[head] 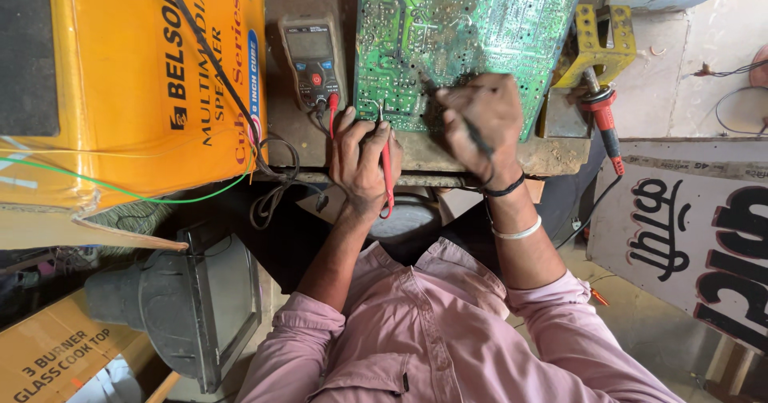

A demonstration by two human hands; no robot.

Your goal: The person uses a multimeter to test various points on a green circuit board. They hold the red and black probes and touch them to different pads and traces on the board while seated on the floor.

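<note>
Two hands probed a green printed circuit board (464, 27) at the wooden worktop's (552, 157) near edge.

The left hand (362, 163) pinched a thin red probe (386, 167) against the board's lower-left corner; the right hand (482, 119) closed round a black probe (472, 127) (mostly hidden), beside a grey multimeter (312, 57).
</note>
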